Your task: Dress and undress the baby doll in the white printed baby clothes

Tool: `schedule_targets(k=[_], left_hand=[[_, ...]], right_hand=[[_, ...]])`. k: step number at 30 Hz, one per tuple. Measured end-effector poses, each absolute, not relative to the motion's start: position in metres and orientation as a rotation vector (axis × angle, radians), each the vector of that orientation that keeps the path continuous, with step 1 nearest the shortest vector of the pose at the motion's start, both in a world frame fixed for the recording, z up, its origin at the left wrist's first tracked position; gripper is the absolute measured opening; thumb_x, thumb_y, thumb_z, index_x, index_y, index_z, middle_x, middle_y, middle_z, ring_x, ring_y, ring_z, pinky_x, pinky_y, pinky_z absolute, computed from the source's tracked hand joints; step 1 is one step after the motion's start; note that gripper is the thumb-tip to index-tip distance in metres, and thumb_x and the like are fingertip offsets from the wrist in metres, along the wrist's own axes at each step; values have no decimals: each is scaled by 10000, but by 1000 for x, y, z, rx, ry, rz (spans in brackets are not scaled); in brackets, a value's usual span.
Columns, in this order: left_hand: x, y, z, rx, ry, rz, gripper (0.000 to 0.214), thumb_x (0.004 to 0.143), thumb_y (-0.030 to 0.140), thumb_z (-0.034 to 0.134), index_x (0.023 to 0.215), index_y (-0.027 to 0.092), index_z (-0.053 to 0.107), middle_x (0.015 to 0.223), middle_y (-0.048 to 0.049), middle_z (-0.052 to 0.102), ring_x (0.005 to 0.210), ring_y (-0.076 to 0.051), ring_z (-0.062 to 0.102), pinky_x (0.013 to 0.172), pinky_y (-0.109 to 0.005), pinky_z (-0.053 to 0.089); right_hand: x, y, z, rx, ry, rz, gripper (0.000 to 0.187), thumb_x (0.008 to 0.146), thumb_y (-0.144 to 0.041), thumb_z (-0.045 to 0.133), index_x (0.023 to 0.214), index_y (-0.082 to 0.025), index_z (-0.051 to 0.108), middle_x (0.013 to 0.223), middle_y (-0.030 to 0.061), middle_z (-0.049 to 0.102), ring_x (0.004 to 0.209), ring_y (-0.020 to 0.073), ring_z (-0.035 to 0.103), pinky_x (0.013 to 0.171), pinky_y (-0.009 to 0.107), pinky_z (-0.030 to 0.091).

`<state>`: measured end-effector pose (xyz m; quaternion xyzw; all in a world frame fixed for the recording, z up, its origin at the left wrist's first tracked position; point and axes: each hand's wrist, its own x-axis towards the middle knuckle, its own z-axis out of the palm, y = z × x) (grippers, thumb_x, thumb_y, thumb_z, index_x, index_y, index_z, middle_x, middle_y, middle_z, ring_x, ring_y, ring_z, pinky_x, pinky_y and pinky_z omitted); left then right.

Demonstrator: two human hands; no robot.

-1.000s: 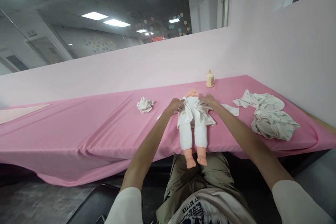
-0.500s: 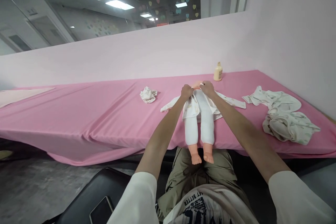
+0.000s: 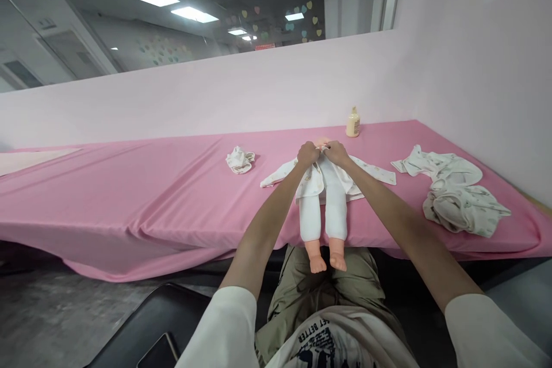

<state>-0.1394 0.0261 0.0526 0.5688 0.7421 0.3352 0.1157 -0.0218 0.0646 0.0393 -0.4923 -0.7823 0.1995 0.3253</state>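
Observation:
A baby doll (image 3: 334,207) with a white cloth body lies on its back on the pink-covered table, its feet hanging over the front edge toward my lap. It wears a white patterned baby jacket (image 3: 311,182), open at the front, with both sleeves spread out sideways. My left hand (image 3: 309,153) is closed on the left side of the jacket's collar. On the opposite collar edge my right hand (image 3: 336,153) is closed too, and the two hands nearly meet at the doll's neck. Most of the doll's head is hidden behind them.
A crumpled white cloth (image 3: 240,160) lies to the left. At the back stands a cream bottle (image 3: 353,123). White patterned baby clothes (image 3: 466,207) are heaped on the right. A phone (image 3: 158,352) rests on a black seat (image 3: 172,310) beside me. The pink sheet (image 3: 172,195) drapes over the front edge.
My hands have drawn closer together at the doll's neck, bringing the jacket's collar edges toward each other. The camera view has shifted slightly.

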Motion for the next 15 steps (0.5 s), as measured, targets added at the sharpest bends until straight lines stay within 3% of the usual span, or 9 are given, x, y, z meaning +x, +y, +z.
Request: schedule_targets(k=[5, 15], left_hand=[[-134, 20, 41, 1699, 2346, 1116, 202, 860, 177, 454, 967, 188, 624, 1117, -113, 665, 1063, -245, 584, 832, -315, 408], [-136, 20, 35, 1821, 2334, 1061, 190, 881, 223, 479, 921, 183, 660, 1035, -94, 700, 1009, -232, 601, 813, -300, 393]], right_hand=[[-26, 65, 36, -1350, -1942, 490, 209, 804, -174, 457, 633, -188, 575, 751, 44, 643, 756, 177, 552, 698, 250, 388], [-27, 66, 28, -1247, -1745, 666, 220, 784, -263, 452, 716, -177, 643, 784, 30, 655, 780, 165, 550, 716, 240, 396]])
